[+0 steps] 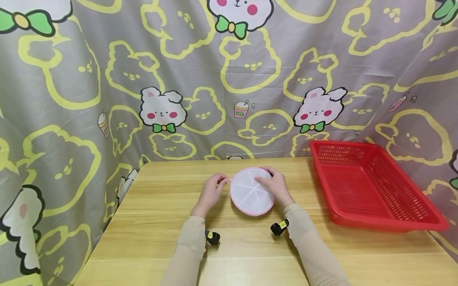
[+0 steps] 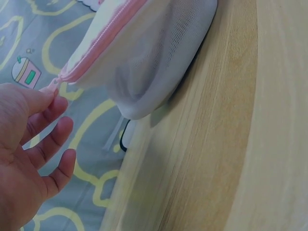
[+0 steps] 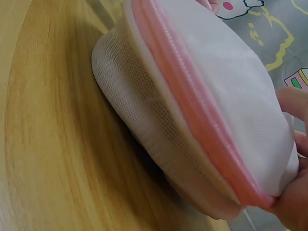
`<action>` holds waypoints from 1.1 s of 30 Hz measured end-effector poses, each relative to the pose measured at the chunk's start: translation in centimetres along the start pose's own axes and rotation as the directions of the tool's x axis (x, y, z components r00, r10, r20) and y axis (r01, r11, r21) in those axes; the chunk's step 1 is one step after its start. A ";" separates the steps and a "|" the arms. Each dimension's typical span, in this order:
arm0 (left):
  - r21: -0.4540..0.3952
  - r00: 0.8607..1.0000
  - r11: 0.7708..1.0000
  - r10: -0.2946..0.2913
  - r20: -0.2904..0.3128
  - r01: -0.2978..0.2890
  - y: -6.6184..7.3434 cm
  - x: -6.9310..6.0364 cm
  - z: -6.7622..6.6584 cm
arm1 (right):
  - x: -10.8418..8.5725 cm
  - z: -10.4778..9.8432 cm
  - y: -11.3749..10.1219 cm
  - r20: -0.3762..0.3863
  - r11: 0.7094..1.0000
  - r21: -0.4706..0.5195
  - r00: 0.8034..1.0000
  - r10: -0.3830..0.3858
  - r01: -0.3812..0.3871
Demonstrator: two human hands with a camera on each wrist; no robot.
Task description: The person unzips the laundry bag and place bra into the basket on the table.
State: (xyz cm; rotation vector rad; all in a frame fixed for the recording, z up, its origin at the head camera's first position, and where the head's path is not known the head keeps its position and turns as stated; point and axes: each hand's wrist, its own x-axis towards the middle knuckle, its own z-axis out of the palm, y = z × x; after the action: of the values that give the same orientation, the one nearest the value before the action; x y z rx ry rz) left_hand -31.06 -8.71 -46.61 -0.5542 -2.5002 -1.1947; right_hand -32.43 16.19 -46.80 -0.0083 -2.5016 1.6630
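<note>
A round white mesh laundry bag (image 1: 250, 196) with a pink zipper rim stands over the middle of the wooden table, its flat top tilted toward me. With thumb and index finger my left hand (image 1: 211, 191) pinches the pink zipper pull (image 2: 54, 84) at the bag's left edge; its other fingers are loosely bent in the left wrist view. On the far right side of the rim, my right hand (image 1: 278, 186) grips the bag, thumb over the white top. Along the edge, the pink zipper (image 3: 192, 106) looks shut in the right wrist view. Mesh sides bulge below it.
A red plastic basket (image 1: 332, 206) with slotted walls stands at the table's right side. The wooden table (image 1: 150, 234) reaches back to a grey curtain (image 1: 200, 75) with yellow outlines and white rabbits. Small black cameras sit on both wrists.
</note>
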 end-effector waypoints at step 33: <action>-0.006 1.000 1.000 -0.009 0.020 0.009 0.2 -0.1 0.0 | 0.1 -0.2 0.2 -0.072 0.995 0.084 0.996 0.061 -0.054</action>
State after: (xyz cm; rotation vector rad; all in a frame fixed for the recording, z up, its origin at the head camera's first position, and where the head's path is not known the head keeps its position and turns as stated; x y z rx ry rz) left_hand -30.93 -8.65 -46.49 -0.5592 -2.5192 -1.2062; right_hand -32.53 16.49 -46.88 -0.1327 -2.3989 1.7521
